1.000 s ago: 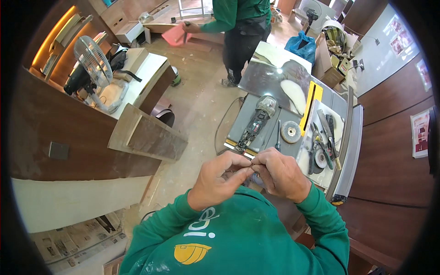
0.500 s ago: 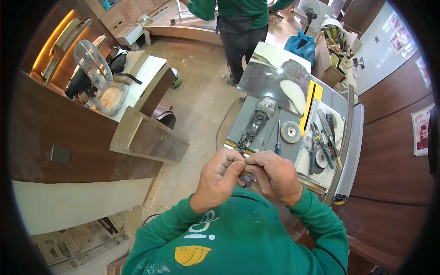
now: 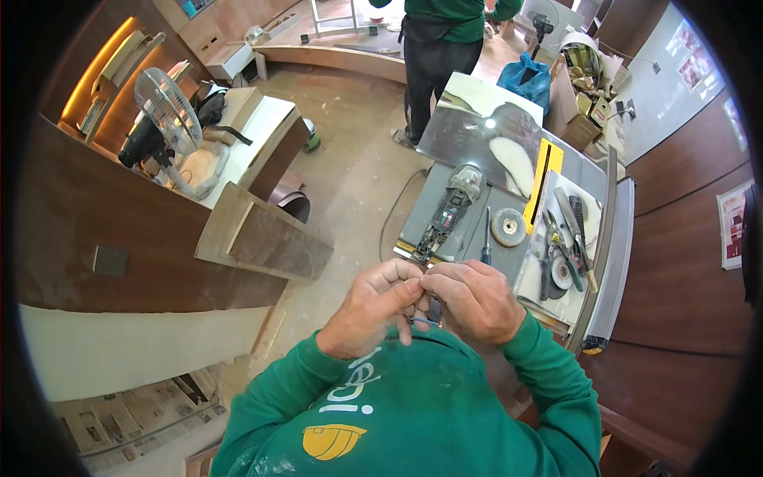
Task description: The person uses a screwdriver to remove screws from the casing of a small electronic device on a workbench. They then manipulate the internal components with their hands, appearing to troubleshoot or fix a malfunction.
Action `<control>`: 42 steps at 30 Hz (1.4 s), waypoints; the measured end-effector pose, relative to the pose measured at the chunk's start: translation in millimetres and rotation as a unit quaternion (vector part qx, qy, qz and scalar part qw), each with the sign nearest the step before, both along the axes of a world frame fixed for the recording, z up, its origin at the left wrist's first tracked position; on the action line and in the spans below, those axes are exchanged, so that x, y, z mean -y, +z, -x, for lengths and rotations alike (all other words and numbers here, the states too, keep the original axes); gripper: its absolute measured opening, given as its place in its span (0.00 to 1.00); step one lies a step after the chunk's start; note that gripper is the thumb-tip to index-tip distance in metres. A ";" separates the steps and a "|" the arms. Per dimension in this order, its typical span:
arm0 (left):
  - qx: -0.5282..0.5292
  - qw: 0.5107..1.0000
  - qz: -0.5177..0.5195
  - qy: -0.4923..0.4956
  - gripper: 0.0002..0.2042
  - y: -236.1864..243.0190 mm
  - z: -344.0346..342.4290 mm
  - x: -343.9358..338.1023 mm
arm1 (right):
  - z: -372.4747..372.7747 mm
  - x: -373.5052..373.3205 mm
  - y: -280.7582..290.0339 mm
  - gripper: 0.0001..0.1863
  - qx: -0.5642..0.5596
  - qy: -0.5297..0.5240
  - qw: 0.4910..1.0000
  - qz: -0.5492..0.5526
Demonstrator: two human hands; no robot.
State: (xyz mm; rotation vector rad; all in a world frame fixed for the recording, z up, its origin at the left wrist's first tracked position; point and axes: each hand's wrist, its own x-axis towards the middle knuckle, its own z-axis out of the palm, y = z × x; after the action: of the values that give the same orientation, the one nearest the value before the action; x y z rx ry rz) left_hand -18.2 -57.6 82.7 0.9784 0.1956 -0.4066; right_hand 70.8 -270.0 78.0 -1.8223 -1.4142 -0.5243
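My left hand [image 3: 375, 308] and my right hand [image 3: 478, 302] meet in front of my chest, fingertips pinched together over something small that they hide. A thin blue strand, like a wire [image 3: 424, 321], shows just below the fingers. Right beyond my fingertips lies an opened power tool [image 3: 451, 211], its inner parts and wiring bare at the near end, on a grey table [image 3: 421, 222]. To the right of the tool are a screwdriver [image 3: 486, 238] with a dark handle and a round abrasive disc [image 3: 509, 227].
Pliers and snips [image 3: 559, 250] lie with another disc [image 3: 562, 273] on a white board at the right. A yellow strip [image 3: 544, 184] crosses the table. Ahead stands a co-worker [image 3: 441, 48]. At the left are a fan [image 3: 168, 111] and a wooden panel piece [image 3: 262, 237].
My right fingers have curled in closer over the pinch, and my left lower fingers have loosened downward. The blue strand now shows more clearly. The co-worker has shifted right.
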 end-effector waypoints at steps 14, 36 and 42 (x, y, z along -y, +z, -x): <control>-0.157 0.971 0.100 -0.153 0.11 -23.1 16.2 -28.2 | 2.4 -7.4 7.0 0.17 0.140 0.110 0.978 0.104; 0.014 0.970 -0.199 -0.139 0.07 -32.3 14.6 -38.2 | 2.7 -19.2 -12.5 0.14 -0.089 0.110 0.974 0.178; -0.063 0.964 -0.043 -0.254 0.07 -26.1 1.7 -51.4 | 0.4 -20.8 -2.0 0.17 -0.195 0.139 0.942 0.234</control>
State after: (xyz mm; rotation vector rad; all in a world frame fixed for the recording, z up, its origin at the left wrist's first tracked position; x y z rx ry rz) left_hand -19.9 -6.2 56.6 1.0868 0.0746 -0.9383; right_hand 70.4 -249.1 76.0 -1.8953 -1.5590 0.3336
